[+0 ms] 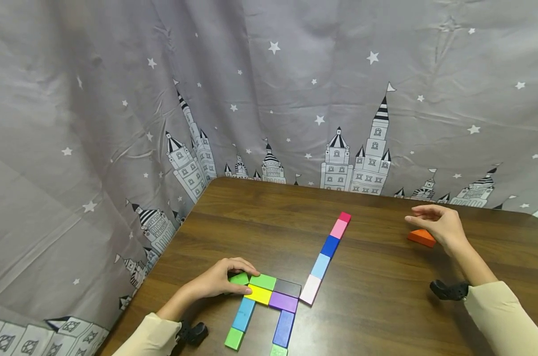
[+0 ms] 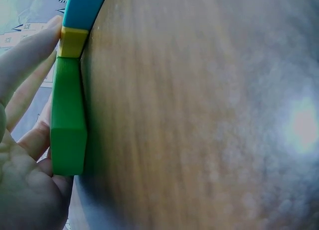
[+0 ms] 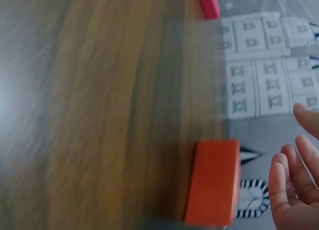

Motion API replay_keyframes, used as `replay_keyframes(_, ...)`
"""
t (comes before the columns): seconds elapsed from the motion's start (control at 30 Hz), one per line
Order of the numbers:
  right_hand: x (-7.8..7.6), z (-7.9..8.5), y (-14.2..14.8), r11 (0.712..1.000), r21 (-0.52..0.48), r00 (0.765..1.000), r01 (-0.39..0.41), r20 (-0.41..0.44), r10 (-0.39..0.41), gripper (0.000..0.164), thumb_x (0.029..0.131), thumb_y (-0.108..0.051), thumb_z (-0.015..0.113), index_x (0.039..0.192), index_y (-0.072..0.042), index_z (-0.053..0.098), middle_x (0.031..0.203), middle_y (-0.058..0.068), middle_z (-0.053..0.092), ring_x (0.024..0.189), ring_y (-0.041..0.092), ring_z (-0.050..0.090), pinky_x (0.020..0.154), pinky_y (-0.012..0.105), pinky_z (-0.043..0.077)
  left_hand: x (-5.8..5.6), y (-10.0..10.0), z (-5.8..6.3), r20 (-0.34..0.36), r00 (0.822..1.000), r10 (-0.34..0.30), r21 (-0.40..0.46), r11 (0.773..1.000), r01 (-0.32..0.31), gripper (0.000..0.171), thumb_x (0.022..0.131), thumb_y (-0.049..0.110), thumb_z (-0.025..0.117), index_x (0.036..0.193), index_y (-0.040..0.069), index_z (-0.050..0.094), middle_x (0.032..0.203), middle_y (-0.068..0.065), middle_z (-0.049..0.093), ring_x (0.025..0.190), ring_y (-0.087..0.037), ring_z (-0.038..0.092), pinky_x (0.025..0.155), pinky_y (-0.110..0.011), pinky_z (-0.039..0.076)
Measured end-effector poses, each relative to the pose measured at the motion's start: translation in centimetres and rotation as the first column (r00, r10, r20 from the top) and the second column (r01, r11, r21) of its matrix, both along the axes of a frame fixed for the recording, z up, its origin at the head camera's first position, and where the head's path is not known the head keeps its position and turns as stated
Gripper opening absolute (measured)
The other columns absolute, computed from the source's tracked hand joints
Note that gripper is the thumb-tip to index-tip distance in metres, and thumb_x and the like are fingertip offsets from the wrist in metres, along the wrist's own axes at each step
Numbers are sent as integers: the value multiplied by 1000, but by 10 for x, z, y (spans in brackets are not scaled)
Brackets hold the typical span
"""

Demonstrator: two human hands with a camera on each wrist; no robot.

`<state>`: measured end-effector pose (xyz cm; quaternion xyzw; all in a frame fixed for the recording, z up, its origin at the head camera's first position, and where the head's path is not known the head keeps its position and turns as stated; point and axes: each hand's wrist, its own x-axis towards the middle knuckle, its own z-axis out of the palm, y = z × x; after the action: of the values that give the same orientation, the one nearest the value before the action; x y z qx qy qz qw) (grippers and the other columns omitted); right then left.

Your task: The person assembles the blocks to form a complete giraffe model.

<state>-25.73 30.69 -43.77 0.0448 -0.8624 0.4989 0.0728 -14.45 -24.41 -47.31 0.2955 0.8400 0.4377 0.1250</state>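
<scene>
At the left, my left hand (image 1: 217,281) arches over a green block (image 1: 239,279), which it partly hides in the head view. Its thumb reaches the yellow block (image 1: 259,294), and its fingers bend along the far side of the green pieces. In the left wrist view the green block (image 2: 69,115) stands against the yellow one (image 2: 73,42), with fingers behind it. My right hand (image 1: 442,226) hovers by an orange wedge-shaped block (image 1: 422,238) on the right. Its fingers are loosely bent, apart from the orange block (image 3: 213,182) in the right wrist view.
Beside the yellow block lie a light green (image 1: 263,282), a grey (image 1: 288,288) and a purple block (image 1: 283,301). Two legs of blocks run toward me. A slanting row goes from a pale pink block (image 1: 311,290) to a red one (image 1: 345,216). A castle-print curtain (image 1: 269,99) borders the wooden table (image 1: 367,306).
</scene>
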Motion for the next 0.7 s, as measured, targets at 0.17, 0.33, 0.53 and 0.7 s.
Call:
replay_keyframes(0.17, 6, -9, 14, 999, 25, 999, 32, 4, -32, 37, 83, -24, 84, 108, 1, 71, 79, -21, 67, 72, -4, 61, 63, 11, 48, 0, 0, 0, -4, 1000, 2, -7, 1000, -2, 35, 86, 23, 80, 118, 10, 73, 118, -1, 68, 112, -17, 60, 92, -30, 49)
replay_keyframes(0.33, 10, -18, 24, 999, 13, 999, 40, 4, -40, 34, 82, -21, 85, 106, -1, 72, 79, -22, 66, 71, -6, 61, 61, 11, 47, 0, 1, 1, -1, 1000, 0, -5, 1000, 0, 35, 86, 22, 80, 118, 9, 73, 118, -1, 68, 112, -16, 59, 93, -30, 49)
replay_keyframes(0.53, 14, -26, 32, 999, -44, 1000, -2, 20, 3, 28, 81, -13, 84, 105, -3, 74, 84, -20, 69, 74, -7, 62, 63, 9, 48, 0, 1, 1, -3, 1000, -5, 2, 1000, 5, 35, 86, 20, 80, 118, 8, 73, 118, -2, 68, 112, -16, 60, 93, -29, 49)
replay_keyframes(0.7, 17, -31, 34, 999, -35, 999, -23, 45, 24, 35, 81, -13, 84, 110, 2, 72, 83, -20, 69, 75, -7, 61, 64, 9, 48, 1, 1, 3, 2, 1000, -7, 10, 1000, 7, 35, 86, 18, 81, 118, 7, 73, 118, -4, 68, 112, -16, 59, 94, -30, 49)
